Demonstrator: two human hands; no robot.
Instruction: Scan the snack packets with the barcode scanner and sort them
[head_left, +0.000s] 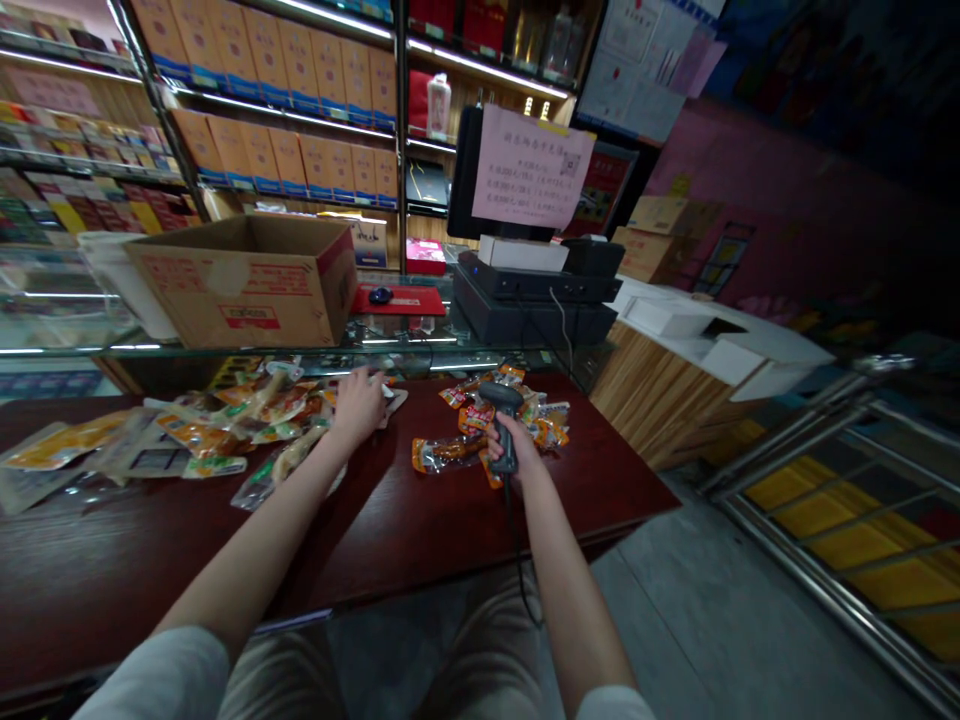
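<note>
My right hand (517, 450) is wrapped around the grip of a dark handheld barcode scanner (501, 398), its cable hanging down toward the table edge. Under and around the scanner lie several orange-and-clear snack packets (442, 453). My left hand (360, 405) reaches to the far side of the table, with fingers curled beside a pale packet (396, 402). What its fingertips hold, if anything, is hidden. Left of that hand spreads a pile of vacuum-packed food packets (255, 410), and one clear packet (289, 460) lies beside my left forearm.
Behind the dark red table (420, 540) is a glass counter with an open cardboard box (240, 285), a mouse (381, 295) on a red mat, and a monitor (466, 175) bearing a pink sheet. Stocked shelves stand behind. A metal railing (825, 500) is at right.
</note>
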